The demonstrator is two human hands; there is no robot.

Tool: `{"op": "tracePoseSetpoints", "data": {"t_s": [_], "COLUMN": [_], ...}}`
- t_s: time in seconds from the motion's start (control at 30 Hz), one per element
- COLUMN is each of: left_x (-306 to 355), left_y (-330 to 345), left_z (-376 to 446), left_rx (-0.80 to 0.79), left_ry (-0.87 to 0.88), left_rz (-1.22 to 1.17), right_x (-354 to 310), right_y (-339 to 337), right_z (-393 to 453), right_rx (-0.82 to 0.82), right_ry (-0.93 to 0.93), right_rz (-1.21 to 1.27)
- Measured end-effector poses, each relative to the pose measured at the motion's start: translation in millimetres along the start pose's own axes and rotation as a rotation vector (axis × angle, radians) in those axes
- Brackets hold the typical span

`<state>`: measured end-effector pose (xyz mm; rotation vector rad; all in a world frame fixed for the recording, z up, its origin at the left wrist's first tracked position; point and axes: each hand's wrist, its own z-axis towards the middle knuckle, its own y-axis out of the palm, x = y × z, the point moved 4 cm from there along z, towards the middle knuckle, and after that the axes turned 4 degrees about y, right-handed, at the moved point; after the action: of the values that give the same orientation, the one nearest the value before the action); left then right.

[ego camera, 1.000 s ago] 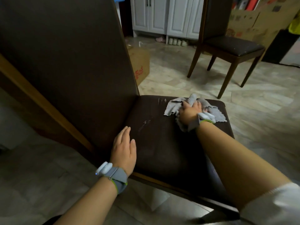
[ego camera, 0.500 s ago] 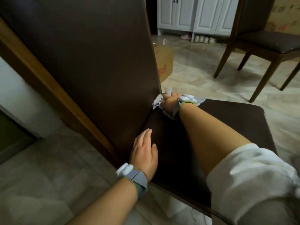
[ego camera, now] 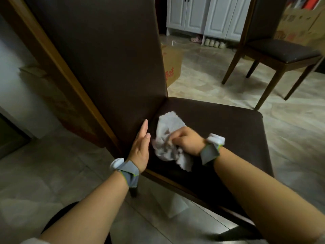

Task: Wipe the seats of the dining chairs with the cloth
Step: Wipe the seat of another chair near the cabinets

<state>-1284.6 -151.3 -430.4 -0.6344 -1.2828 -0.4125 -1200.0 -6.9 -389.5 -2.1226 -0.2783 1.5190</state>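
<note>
Now the right hand (ego camera: 187, 140) grips the crumpled cloth (ego camera: 168, 138) on the seat (ego camera: 228, 131) near its 9 o'clock edge; the left hand (ego camera: 140, 147), fingers straight, rests flat beside it. Bare seat spreads toward 3 o'clock.

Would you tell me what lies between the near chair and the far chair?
Head view: bare tiled floor between the near chair and far chair; a cardboard box stands left.
</note>
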Motion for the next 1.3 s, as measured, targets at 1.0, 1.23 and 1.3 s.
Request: {"op": "tracePoseSetpoints", "data": {"t_s": [1.0,1.23,1.3], "left_x": [-2.1,0.5,2.1], "left_y": [1.6,0.7,1.3], "left_z": [5.0,4.1,4.4], "left_rx": [-0.047,-0.042,-0.052], "left_ry": [-0.153,-0.127,-0.149], "left_rz": [-0.014,-0.023,-0.014], "right_x": [26.4,14.0,29.0], "right_y": [-41.3,-6.6,-54.5], "right_z": [50.4,29.4,49.8], "right_rx": [-0.041,-0.046,0.186], "right_ry": [0.119,-0.343,0.074], "right_rz": [-0.563,-0.888,-0.846]}}
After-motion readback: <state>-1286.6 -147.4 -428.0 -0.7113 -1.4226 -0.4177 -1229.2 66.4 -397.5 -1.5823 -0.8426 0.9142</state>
